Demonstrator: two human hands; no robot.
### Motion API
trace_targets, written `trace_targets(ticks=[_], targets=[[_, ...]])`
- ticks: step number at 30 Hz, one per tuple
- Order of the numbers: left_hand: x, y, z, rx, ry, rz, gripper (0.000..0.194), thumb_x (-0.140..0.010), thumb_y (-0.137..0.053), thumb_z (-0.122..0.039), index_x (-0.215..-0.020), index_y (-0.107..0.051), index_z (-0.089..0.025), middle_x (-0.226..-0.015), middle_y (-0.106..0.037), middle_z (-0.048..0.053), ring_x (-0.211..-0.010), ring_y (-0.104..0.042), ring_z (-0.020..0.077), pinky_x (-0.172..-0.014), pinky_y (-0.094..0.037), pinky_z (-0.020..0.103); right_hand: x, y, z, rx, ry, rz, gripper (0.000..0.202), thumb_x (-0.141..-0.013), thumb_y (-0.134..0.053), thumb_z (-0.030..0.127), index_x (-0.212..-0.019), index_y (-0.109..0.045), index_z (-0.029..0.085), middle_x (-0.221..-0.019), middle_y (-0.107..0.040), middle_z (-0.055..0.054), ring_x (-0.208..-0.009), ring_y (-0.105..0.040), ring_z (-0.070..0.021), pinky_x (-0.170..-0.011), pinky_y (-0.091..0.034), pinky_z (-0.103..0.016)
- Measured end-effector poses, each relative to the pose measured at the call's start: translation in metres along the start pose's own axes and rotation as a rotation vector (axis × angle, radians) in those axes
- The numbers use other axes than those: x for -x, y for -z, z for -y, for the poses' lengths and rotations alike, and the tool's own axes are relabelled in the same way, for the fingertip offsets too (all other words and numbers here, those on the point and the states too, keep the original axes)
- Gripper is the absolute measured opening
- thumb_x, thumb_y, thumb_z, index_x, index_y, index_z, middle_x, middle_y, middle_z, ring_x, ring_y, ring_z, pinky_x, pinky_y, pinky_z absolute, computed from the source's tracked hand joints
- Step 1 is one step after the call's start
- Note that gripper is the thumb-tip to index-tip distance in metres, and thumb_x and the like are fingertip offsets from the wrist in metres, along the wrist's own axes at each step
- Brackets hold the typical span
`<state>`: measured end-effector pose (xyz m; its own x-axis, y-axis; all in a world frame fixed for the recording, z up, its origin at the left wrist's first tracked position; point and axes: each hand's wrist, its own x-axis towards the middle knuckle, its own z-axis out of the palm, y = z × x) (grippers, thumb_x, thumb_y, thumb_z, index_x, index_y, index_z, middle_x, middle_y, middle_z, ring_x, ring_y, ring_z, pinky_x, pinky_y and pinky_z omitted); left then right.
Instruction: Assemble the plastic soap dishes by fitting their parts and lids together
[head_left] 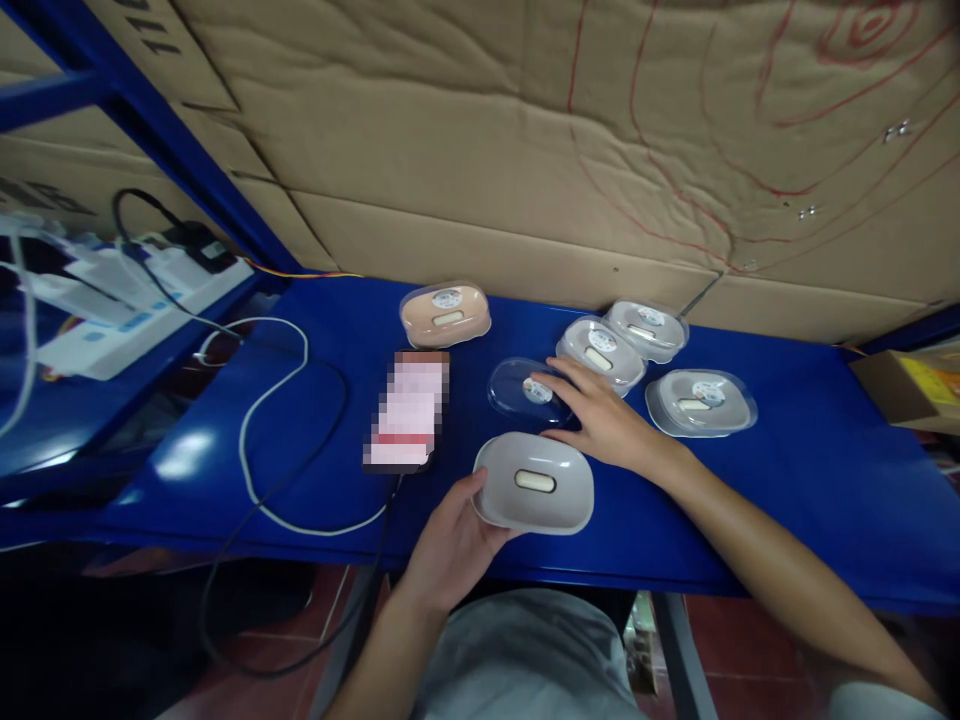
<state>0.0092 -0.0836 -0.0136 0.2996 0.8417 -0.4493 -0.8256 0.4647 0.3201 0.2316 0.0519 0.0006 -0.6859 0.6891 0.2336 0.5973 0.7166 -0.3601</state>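
My left hand (457,535) grips a light grey oval dish (555,508) at its left side, with the thumb on the rim and fingers beneath. A pale oblong strip in a dark-edged slot lies in the middle of the dish's floor. Behind the dish, a clear plastic lid (508,390) with a round white sticker lies on the blue table. Over the lid's right side, my right hand (600,415) has its fingers spread, and its index fingertip reaches the sticker. Its thumb points toward the dish's back rim; whether it touches is unclear.
Clear-lidded grey dishes stand at right: one (581,345) behind my right hand, another (664,345) behind it, a third (671,410) farther right. A lidded peach dish (427,325) and blurred phone (409,410) lie left. Cables cross toward a power strip (150,315). Cardboard (450,150) walls the back.
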Motion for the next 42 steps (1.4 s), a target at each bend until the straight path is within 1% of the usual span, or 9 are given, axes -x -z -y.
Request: trace_targets(ticks=[4,9,14,18,22,27,30,38,42], targets=[[0.001,0.002,0.001,-0.023,0.005,0.019,0.035,-0.102,-0.064,-0.024,-0.135,-0.073,-0.022,-0.109,-0.084,0.006,-0.103,-0.076,0.0250,-0.080,-0.063,0.033,0.003,-0.004,-0.002,-0.040,-0.046,0.002,0.065,-0.095,-0.077,0.034,-0.154,-0.052,0.027,-0.163,-0.048,-0.019,-0.151,-0.049,-0.0384,-0.120,-0.046,-0.063],[0.000,0.004,-0.001,-0.006,-0.011,0.035,0.025,-0.104,-0.061,-0.029,-0.119,-0.079,-0.021,-0.112,-0.084,0.005,-0.107,-0.076,0.0267,-0.087,-0.063,0.039,0.014,0.012,0.007,-0.293,-0.118,-0.169,0.059,-0.101,-0.071,0.038,-0.155,-0.050,0.028,-0.153,-0.061,-0.013,-0.140,-0.061,-0.0310,-0.116,-0.053,-0.056],[-0.002,0.004,-0.003,0.019,-0.042,0.063,0.030,-0.109,-0.055,-0.033,-0.117,-0.080,-0.020,-0.116,-0.084,0.005,-0.111,-0.076,0.0263,-0.093,-0.064,0.045,0.048,0.025,0.033,-0.348,0.047,-0.084,0.070,-0.099,-0.073,0.036,-0.162,-0.044,0.031,-0.162,-0.051,-0.012,-0.151,-0.050,-0.0317,-0.121,-0.049,-0.055],[-0.002,0.004,-0.002,-0.028,-0.051,0.096,0.037,-0.109,-0.053,-0.041,-0.126,-0.077,-0.018,-0.125,-0.081,0.009,-0.117,-0.074,0.0285,-0.100,-0.061,0.047,0.065,0.016,0.045,-0.279,0.141,-0.046,0.070,-0.098,-0.074,0.032,-0.161,-0.045,0.031,-0.162,-0.049,-0.013,-0.155,-0.042,-0.0332,-0.123,-0.046,-0.058],[-0.002,0.006,0.003,-0.078,-0.125,0.119,0.039,-0.104,-0.064,-0.045,-0.133,-0.073,-0.021,-0.124,-0.081,0.009,-0.118,-0.074,0.0285,-0.101,-0.060,0.044,0.067,0.005,0.045,-0.233,0.189,-0.067,0.072,-0.098,-0.073,0.029,-0.162,-0.043,0.029,-0.162,-0.048,-0.014,-0.158,-0.038,-0.0340,-0.123,-0.046,-0.059],[-0.002,0.006,0.006,-0.150,-0.187,0.101,0.065,-0.098,-0.073,-0.039,-0.158,-0.051,-0.028,-0.133,-0.077,0.009,-0.129,-0.069,0.0307,-0.110,-0.055,0.046,0.069,0.000,0.045,-0.163,0.229,-0.103,0.072,-0.096,-0.073,0.025,-0.162,-0.043,0.028,-0.160,-0.050,-0.015,-0.158,-0.037,-0.0361,-0.120,-0.050,-0.060],[-0.001,0.003,0.007,-0.162,-0.190,0.104,0.072,-0.098,-0.075,-0.039,-0.163,-0.044,-0.031,-0.142,-0.073,0.009,-0.136,-0.065,0.0311,-0.115,-0.051,0.045,0.071,-0.003,0.045,-0.122,0.242,-0.123,0.071,-0.097,-0.072,0.025,-0.161,-0.043,0.028,-0.160,-0.049,-0.015,-0.158,-0.037,-0.0365,-0.119,-0.049,-0.061],[-0.001,0.006,0.006,-0.168,-0.168,0.045,0.063,-0.095,-0.079,-0.047,-0.150,-0.060,-0.024,-0.133,-0.077,0.010,-0.121,-0.073,0.0286,-0.099,-0.061,0.039,0.071,-0.009,0.046,-0.118,0.239,-0.165,0.069,-0.094,-0.074,0.023,-0.157,-0.047,0.029,-0.159,-0.050,-0.015,-0.157,-0.039,-0.0367,-0.120,-0.048,-0.062],[-0.001,0.005,0.006,-0.169,-0.170,0.023,0.065,-0.095,-0.078,-0.043,-0.154,-0.056,-0.025,-0.132,-0.078,0.009,-0.123,-0.072,0.0291,-0.100,-0.060,0.039,0.069,-0.010,0.045,-0.180,0.221,-0.155,0.069,-0.093,-0.074,0.023,-0.157,-0.047,0.030,-0.159,-0.049,-0.015,-0.157,-0.038,-0.0376,-0.120,-0.047,-0.063]])
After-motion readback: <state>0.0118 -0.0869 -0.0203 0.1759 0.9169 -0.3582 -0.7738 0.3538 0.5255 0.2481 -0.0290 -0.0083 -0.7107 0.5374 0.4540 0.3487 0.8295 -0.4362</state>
